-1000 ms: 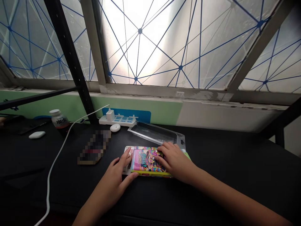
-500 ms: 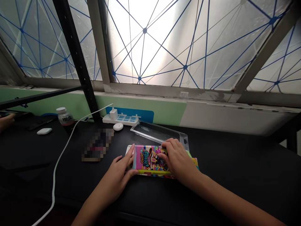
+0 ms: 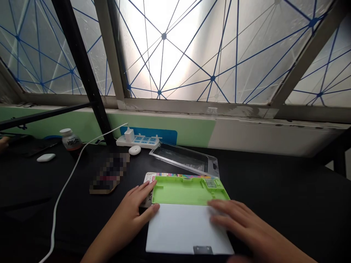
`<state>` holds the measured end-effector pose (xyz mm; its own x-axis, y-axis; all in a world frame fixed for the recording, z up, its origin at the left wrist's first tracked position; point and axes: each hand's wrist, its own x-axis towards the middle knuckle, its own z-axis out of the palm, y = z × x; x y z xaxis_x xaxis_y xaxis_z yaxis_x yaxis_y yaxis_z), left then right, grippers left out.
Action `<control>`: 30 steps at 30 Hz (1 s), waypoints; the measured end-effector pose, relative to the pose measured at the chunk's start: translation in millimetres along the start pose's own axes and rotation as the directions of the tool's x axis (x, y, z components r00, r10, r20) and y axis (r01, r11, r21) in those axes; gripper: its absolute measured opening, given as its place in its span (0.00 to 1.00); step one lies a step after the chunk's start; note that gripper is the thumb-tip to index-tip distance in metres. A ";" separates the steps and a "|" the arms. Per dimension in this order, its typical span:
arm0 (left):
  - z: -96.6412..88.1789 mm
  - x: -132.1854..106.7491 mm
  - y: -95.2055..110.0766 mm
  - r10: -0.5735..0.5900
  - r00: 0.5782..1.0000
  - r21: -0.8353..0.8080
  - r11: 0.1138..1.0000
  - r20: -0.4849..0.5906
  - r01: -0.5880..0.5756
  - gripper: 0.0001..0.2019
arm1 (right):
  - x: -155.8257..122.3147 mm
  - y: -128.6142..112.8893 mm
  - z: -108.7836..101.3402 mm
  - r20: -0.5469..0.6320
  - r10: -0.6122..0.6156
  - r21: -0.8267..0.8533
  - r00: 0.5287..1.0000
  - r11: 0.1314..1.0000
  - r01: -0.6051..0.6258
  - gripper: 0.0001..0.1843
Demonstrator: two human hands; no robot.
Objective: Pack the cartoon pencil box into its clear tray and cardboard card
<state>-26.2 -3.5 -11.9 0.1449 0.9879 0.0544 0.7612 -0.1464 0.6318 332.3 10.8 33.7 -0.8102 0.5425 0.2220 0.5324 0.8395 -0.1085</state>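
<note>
A pencil case lies unfolded in front of me, its green plastic tray (image 3: 181, 191) showing several moulded compartments. Its white lid (image 3: 186, 228) is folded down toward me, with a grey metal plate at the near edge. My left hand (image 3: 139, 206) holds the left end of the case, fingers along the tray and thumb by the lid's corner. Blurred by motion, my right hand (image 3: 238, 221) hovers at or over the lid's right side, fingers stretched out; whether it touches cannot be made out. Beneath the case lies a printed card (image 3: 148, 178), mostly covered.
Behind the case lies a clear plastic package shell (image 3: 183, 159). A white power strip (image 3: 137, 140), a small white round case (image 3: 134, 150) and a pixelated flat object (image 3: 109, 175) sit to the left. A white cable (image 3: 59, 197) crosses the black table beside a bottle (image 3: 70, 138).
The pencil case has been opened: its colourful printed lid has swung toward me, baring the green tray and white inside. My right hand has moved off its top, rightward and nearer me.
</note>
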 end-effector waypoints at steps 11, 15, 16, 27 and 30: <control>-1.9 -4.6 -4.4 -0.016 0.999 -0.122 0.993 -0.044 0.010 0.28 | -31.4 36.7 29.6 -0.144 0.335 0.175 0.931 0.935 -0.310 0.12; -3.9 -4.9 -5.9 0.043 0.998 -0.244 0.968 -0.051 -0.055 0.31 | -26.7 32.7 29.2 -0.238 0.398 0.292 0.886 0.899 -0.326 0.10; -3.9 -4.1 -5.5 0.041 0.998 -0.259 0.964 -0.055 -0.054 0.31 | -26.2 32.2 30.6 -0.241 0.421 0.299 0.875 0.889 -0.346 0.16; -3.5 4.1 21.5 0.033 0.964 -0.126 0.990 -0.263 -0.068 0.27 | -24.1 34.4 41.0 -0.148 0.514 0.299 0.845 0.838 -0.457 0.38; -18.9 25.8 49.2 0.088 0.917 -0.119 0.982 -0.390 -0.145 0.25 | -4.2 42.8 19.7 -0.244 0.545 0.361 0.802 0.819 -0.447 0.37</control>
<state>3.0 15.7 35.2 -0.0465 0.9124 0.4066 0.6519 -0.2807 0.7044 353.6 45.1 9.1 -0.2993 0.8854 0.3556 0.7094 0.4557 -0.5376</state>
